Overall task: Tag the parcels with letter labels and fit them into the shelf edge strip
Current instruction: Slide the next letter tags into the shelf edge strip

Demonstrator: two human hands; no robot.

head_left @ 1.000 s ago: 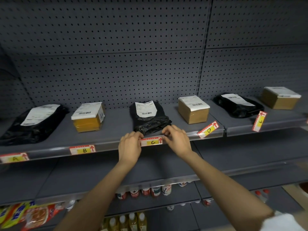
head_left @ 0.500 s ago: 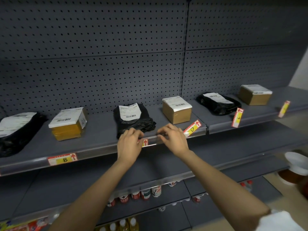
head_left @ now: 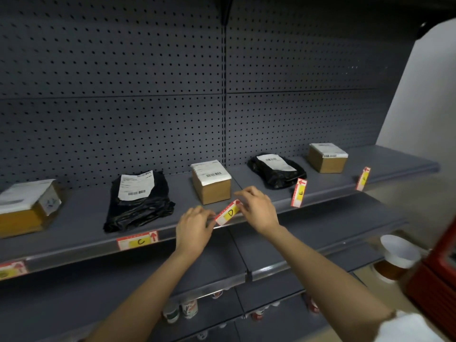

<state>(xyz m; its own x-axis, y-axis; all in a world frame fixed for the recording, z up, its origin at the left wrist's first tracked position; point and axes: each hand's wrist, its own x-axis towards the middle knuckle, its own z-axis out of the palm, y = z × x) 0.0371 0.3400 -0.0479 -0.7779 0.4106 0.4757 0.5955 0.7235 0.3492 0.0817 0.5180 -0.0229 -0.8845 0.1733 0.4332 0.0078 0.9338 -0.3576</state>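
Observation:
Several parcels sit in a row on the grey shelf [head_left: 86, 218]. The D label [head_left: 229, 213], red, white and yellow, lies tilted at the shelf edge strip [head_left: 74, 253] below a brown box [head_left: 212, 191]. My left hand [head_left: 195, 225] pinches its lower left end and my right hand [head_left: 257, 208] holds its upper right end. The C label [head_left: 138, 241] sits flat in the strip below a black bag parcel [head_left: 138, 206]. The E label [head_left: 299, 193] stands tilted by another black bag [head_left: 276, 170]. A further label [head_left: 362, 178] leans below the far right box [head_left: 327, 157].
A yellow-brown box [head_left: 27, 208] sits at the left, with a label [head_left: 12, 269] in the strip beneath it. Bottles [head_left: 182, 311] stand on a lower shelf. A white bucket [head_left: 397, 253] and a red cabinet [head_left: 439, 272] are on the floor at the right.
My view and both hands have shifted right, from the C label to the D label. The C label now sits flat in the strip, and both hands hold the tilted D label.

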